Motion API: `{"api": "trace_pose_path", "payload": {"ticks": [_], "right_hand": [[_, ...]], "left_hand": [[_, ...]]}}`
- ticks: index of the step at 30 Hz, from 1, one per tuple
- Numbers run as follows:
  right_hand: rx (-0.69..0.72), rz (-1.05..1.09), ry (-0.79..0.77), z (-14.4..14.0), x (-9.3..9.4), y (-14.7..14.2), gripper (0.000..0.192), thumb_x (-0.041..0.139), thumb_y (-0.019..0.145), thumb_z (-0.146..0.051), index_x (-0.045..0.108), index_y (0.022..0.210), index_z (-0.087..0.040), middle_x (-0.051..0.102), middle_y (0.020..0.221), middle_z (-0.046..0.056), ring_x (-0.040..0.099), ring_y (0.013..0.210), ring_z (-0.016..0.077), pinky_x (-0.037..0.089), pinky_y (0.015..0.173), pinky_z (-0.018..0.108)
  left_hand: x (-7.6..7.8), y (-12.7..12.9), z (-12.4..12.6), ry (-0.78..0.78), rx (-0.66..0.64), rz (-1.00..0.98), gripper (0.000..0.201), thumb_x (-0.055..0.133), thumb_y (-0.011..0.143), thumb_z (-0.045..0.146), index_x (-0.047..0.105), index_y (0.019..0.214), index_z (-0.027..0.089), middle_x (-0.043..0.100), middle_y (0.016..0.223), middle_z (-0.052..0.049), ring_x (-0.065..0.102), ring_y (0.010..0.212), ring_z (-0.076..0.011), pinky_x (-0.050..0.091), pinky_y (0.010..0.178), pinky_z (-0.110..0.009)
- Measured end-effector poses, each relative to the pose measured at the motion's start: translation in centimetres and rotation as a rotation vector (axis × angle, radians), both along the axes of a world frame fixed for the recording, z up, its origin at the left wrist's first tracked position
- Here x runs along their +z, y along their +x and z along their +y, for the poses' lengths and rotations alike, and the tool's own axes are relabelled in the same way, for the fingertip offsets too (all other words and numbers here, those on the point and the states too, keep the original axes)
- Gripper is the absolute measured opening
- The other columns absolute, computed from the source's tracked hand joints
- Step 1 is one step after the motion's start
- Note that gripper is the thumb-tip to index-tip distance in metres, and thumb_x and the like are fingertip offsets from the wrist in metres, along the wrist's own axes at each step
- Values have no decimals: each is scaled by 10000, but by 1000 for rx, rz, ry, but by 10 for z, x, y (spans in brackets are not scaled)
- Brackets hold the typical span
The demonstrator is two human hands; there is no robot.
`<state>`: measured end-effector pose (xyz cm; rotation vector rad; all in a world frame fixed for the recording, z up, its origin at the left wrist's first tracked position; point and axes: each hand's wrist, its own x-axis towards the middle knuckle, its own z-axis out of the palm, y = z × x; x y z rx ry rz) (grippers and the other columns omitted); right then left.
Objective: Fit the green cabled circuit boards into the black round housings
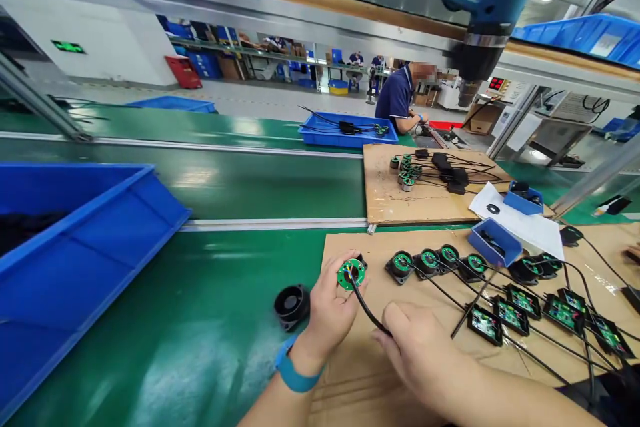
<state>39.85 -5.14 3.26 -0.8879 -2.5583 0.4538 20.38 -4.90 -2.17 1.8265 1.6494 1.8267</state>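
Note:
My left hand (pixel 333 303), with a blue band on the wrist, is closed around a small black part bearing a round green circuit board (pixel 345 275). Fine coloured wires run from the board's middle into a black cable (pixel 367 310). My right hand (pixel 413 340) pinches that cable a short way below the board. Just left of my left hand lies a black fan (pixel 291 305) on the green surface. To the right, several black fan housings with green round boards (pixel 401 263) stand in a row on cardboard (pixel 370 360), their cables trailing right.
Black boxes with green circuit boards (pixel 485 323) lie at right. Small blue bins (pixel 495 242) and a paper sheet are behind them. A large blue crate (pixel 100 267) stands left. A power tool (pixel 487 40) hangs above. A person (pixel 397 97) works beyond the bench.

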Motion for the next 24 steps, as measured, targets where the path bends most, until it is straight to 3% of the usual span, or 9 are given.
{"api": "trace_pose_path", "payload": {"ticks": [5, 7, 9, 14, 16, 20, 24], "right_hand": [[100, 48, -528, 6, 14, -5, 253, 504, 1032, -303, 503, 794, -219, 599, 764, 6, 555, 699, 163, 395, 650, 283], [135, 41, -616, 12, 18, -4, 260, 497, 1016, -246, 528, 760, -214, 610, 757, 3, 570, 696, 155, 406, 656, 273], [91, 34, -530, 18, 13, -3, 203, 554, 976, -219, 548, 773, -213, 625, 769, 10, 571, 704, 165, 402, 657, 278], [-72, 7, -119, 26, -16, -6, 144, 593, 920, -151, 528, 803, -204, 630, 791, 57, 566, 737, 207, 383, 659, 306], [-91, 13, -103, 27, -23, -9, 151, 611, 901, -142, 520, 797, -203, 633, 786, 59, 567, 723, 206, 375, 646, 303], [-77, 70, -237, 26, -22, -9, 146, 633, 904, -190, 532, 802, -212, 621, 714, 9, 547, 634, 174, 350, 593, 280], [-173, 196, 28, 26, -20, -2, 185, 571, 945, -218, 500, 775, -220, 583, 702, 20, 549, 649, 188, 355, 595, 298]], "left_hand": [[4, -1, -1, 21, 3, 1, 441, 697, 923, 231, 557, 1341, 213, 675, 1262, -101, 666, 1178, -214, 562, 1035, -375], [4, -2, -1, 16, -3, -1, 442, 692, 928, 234, 554, 1347, 211, 675, 1265, -106, 670, 1174, -215, 568, 1027, -371], [4, -2, 0, 15, -11, -8, 459, 686, 932, 231, 540, 1366, 212, 676, 1269, -105, 671, 1177, -208, 572, 1017, -349], [4, -4, 1, 0, -8, -9, 457, 695, 926, 225, 541, 1357, 227, 678, 1261, -77, 661, 1185, -184, 548, 1037, -307], [5, -4, 2, -15, -10, -12, 439, 692, 928, 232, 547, 1342, 231, 680, 1259, -70, 663, 1180, -182, 548, 1029, -297], [3, -7, 4, -37, -9, -34, 444, 686, 935, 246, 534, 1353, 244, 676, 1264, -61, 663, 1176, -176, 541, 1024, -288], [-6, -12, 11, -86, 45, 31, 388, 647, 949, 229, 550, 1325, 216, 664, 1261, -80, 647, 1181, -202, 519, 1044, -334]]}}
